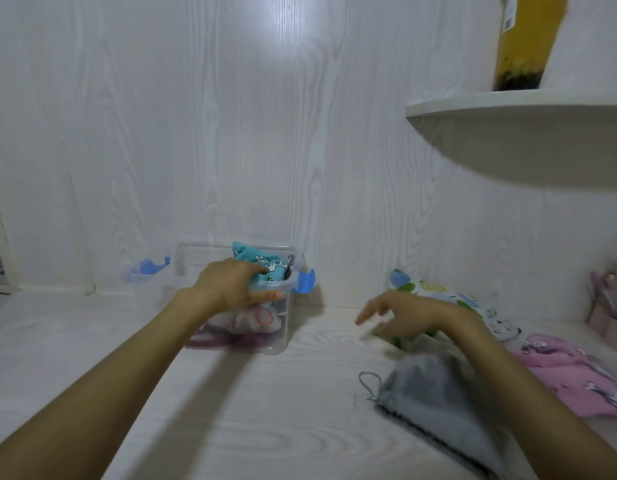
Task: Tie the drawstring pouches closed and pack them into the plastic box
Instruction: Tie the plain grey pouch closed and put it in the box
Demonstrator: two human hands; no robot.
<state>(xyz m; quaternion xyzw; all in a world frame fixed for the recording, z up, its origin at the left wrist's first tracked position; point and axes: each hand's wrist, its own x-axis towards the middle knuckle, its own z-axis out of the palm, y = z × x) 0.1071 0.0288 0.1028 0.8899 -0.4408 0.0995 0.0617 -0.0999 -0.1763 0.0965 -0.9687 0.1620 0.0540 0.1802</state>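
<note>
White wood-grain table (265,410), left hand (227,285) gripping clear plastic box (282,337) rim, turquoise pouch (265,263) inside, right hand (407,311) loosely spread

white woodgrain wall (230,116), curved shelf (528,140)

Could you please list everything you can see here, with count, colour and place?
plastic box: one, clear with a blue latch, at the wall, centre
teal pouch: one, sticking out of the box top
box lid: one, clear and blue, left of the box
grey pouch: one, front right of the table
pink pouch: one, far right
white patterned pouch: one, behind the right hand
shelf: one, white, upper right
left hand: grips the box rim
right hand: open, above the pouches
</note>
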